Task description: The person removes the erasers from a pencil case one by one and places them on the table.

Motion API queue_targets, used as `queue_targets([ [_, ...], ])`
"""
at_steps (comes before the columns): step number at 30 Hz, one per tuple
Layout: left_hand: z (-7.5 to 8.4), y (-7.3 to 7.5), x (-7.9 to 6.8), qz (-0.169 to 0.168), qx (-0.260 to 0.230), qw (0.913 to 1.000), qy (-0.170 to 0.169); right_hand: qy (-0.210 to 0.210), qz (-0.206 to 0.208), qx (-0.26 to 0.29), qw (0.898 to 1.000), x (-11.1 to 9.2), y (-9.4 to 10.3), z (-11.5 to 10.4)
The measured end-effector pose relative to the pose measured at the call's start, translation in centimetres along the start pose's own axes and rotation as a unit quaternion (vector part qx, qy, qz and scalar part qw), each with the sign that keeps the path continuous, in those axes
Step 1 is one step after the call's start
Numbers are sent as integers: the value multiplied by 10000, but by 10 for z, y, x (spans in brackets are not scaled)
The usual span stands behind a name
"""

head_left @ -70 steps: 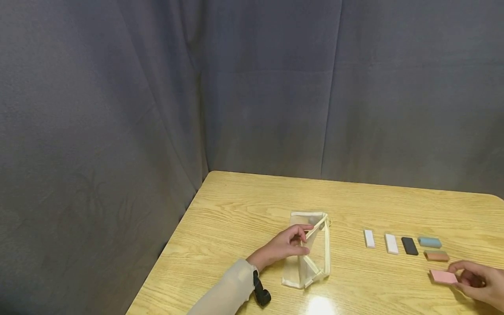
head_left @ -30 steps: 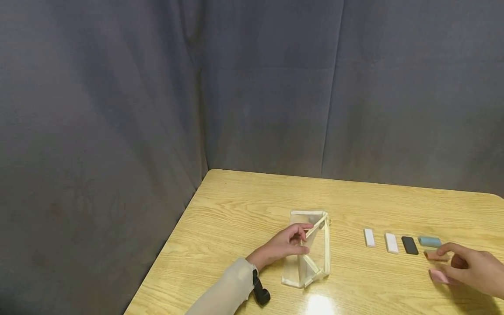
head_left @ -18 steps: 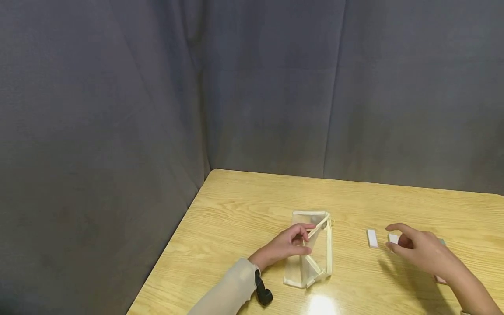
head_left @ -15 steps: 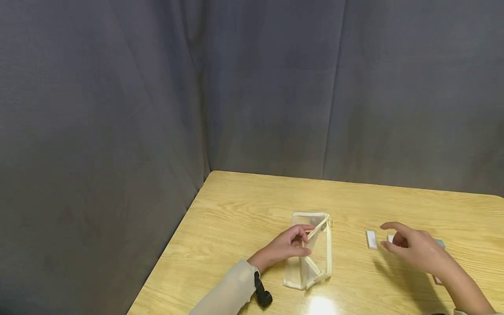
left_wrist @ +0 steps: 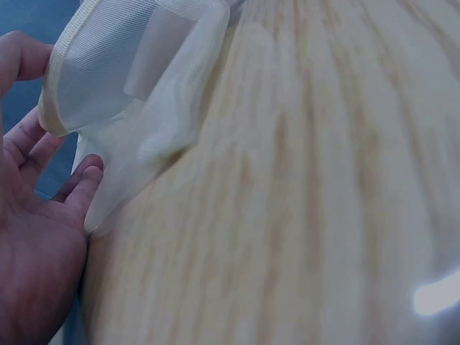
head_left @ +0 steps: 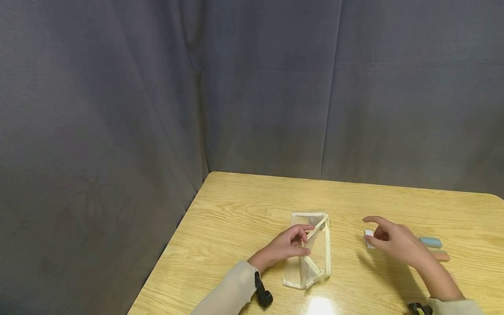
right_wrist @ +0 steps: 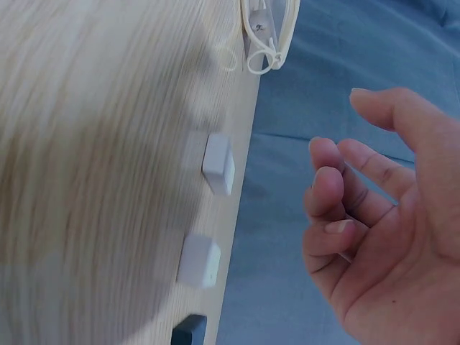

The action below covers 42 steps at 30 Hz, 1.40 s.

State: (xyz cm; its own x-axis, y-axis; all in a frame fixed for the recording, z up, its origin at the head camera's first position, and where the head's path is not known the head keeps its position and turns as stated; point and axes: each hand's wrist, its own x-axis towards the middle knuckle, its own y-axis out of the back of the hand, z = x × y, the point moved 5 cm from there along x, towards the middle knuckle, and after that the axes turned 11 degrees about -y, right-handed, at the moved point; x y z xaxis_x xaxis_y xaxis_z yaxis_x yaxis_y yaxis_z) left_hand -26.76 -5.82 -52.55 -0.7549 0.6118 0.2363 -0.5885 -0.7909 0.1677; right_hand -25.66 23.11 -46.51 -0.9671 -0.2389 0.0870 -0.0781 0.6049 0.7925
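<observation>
My left hand (head_left: 281, 247) grips the rim of a translucent mesh pouch (head_left: 327, 249) with cream edging, its mouth spread apart. In the left wrist view a pale flat piece (left_wrist: 159, 54) shows through the mesh. My right hand (head_left: 401, 243) hovers over a row of eraser-like blocks, fingers loosely bent around nothing. Just by its thumb lies a white block (head_left: 368, 233). The right wrist view shows a second white block (right_wrist: 199, 260) and part of a black block (right_wrist: 188, 330), both below the first.
A blue block (head_left: 430, 242) and an orange-brown block (head_left: 439, 255) lie right of my right wrist. The pink block is mostly hidden by the forearm. Grey-blue curtains (head_left: 267, 87) stand behind and left of the wooden table (head_left: 236, 205).
My right hand let go of the pink block, leaving it on the table. It then moved left along the row of blocks to the leftmost white one. The left hand and pouch stayed put.
</observation>
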Motion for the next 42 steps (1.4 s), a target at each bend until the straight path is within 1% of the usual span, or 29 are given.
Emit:
queue_targets([
  [4,0,0,0,27,55,10000,20,41,-116,147,9998,6,-6,-4],
  [10,1,0,0,31,102,9999,-20,54,-225,165,9996,13,-14,-10],
  [17,1,-1,0,47,71,9999,-78,195,-303,249,9990,19,-23,-15],
  [23,1,0,0,59,112,9999,-49,172,-503,332,9980,25,-31,-16],
  [30,-1,-2,-2,74,-117,9999,-16,85,-703,413,9966,29,-44,-17],
  [36,-2,0,-3,68,-76,9999,-22,234,-725,406,9963,34,-50,-25],
  [42,-2,0,-1,-25,-107,9999,-93,251,-751,340,9963,40,-54,-27],
])
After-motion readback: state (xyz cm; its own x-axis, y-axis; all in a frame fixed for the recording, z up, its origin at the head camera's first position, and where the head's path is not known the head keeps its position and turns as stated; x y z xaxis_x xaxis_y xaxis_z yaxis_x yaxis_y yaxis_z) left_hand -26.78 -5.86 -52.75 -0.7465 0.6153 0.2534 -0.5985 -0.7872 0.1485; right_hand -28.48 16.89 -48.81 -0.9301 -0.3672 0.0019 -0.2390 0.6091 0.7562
